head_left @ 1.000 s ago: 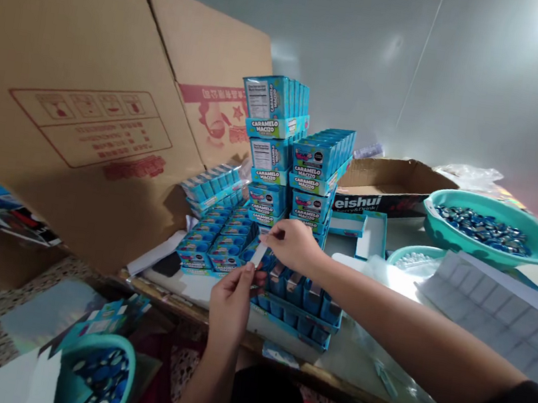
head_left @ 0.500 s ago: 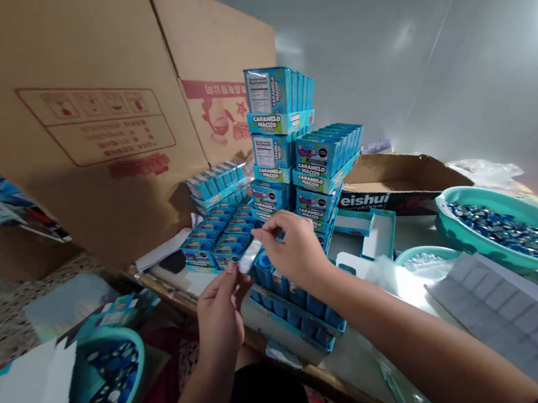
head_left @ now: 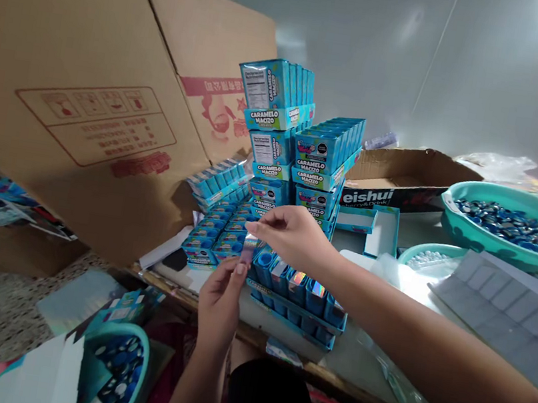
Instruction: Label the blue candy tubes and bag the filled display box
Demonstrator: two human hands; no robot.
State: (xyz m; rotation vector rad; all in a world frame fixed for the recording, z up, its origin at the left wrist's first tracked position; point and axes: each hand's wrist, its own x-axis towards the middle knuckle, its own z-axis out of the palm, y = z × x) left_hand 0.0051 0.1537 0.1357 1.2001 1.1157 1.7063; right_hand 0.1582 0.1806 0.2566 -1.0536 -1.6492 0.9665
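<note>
My left hand (head_left: 220, 300) and my right hand (head_left: 289, 235) both pinch a small shiny sticker strip (head_left: 247, 250) between them, the left from below and the right from above. Just behind the strip lies a blue display tray (head_left: 298, 293) of small blue candy boxes, some topped with holographic stickers. Stacks of filled blue "Caramelo Macizo" trays (head_left: 302, 149) rise behind it.
A large open cardboard box (head_left: 94, 88) leans at the left. A teal bowl of blue wrapped candies (head_left: 513, 224) sits at the right, a smaller teal bowl (head_left: 425, 255) before it, a grey sticker sheet (head_left: 500, 310) nearer. Another teal bowl (head_left: 115, 367) sits low at the left.
Both hands have stayed pinched on the strip and shifted slightly; the right hand rose a little and the strip now shows a holographic shine. The view drifted slightly.
</note>
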